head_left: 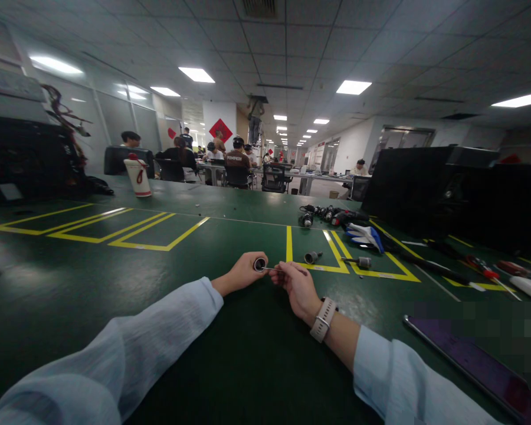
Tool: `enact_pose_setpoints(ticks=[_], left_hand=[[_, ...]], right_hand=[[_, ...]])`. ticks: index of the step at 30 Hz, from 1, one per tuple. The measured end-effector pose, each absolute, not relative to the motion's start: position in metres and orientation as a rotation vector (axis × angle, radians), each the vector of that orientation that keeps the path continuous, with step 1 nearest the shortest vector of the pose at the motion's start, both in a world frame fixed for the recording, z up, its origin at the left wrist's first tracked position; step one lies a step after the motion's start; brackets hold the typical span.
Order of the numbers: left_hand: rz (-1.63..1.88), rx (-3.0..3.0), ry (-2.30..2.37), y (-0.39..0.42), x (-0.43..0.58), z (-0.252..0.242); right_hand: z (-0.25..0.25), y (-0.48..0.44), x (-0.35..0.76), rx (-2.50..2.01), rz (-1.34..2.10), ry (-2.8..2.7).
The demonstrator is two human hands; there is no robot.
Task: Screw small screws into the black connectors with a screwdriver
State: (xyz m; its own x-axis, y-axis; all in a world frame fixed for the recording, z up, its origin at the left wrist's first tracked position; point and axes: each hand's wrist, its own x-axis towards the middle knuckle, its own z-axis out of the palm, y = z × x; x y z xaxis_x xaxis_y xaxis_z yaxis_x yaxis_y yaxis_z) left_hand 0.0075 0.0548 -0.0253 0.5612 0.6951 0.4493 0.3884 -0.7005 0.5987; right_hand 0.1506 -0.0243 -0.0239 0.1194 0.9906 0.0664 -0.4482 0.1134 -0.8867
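Note:
My left hand (243, 273) is closed around a small cup-shaped metal hole saw (259, 264), its dark open mouth turned toward my right hand. Between the thumb and fingers of my right hand (297, 286) is a thin metal rod (271, 269); its tip reaches the mouth of the hole saw. Whether the tip touches the inside cannot be made out. Both hands are just above the green table (248, 354). Beyond my right hand lie another hole saw (311, 257) and a further one with a shank (363, 262), both near yellow tape outlines.
A blue-and-white glove (365, 236) and tangled dark tools (325, 215) lie at the back right. Screwdrivers (487, 271) are farther right, with a phone (469, 360) nearer. A paper cup (138, 177) stands back left. Dark monitors (407, 183) border the right side; people sit beyond.

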Motion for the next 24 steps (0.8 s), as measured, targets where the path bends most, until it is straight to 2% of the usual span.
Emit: enact_pose_setpoints(ticks=[5, 20, 24], left_hand=[[0.996, 2.322, 0.898, 0.0558, 0.0069, -0.0261], [0.914, 2.481, 0.949, 0.0516, 0.0071, -0.0234], [0.918, 2.502, 0.945, 0.0510, 0.0073, -0.0226]], right_hand=[[-0.0194, -0.0280, 0.1493, -0.754, 1.313, -0.766], [-0.0237, -0.0303, 0.1441, -0.900, 0.958, -0.992], [-0.0225, -0.0309, 0.1450, -0.910, 1.082, -0.900]])
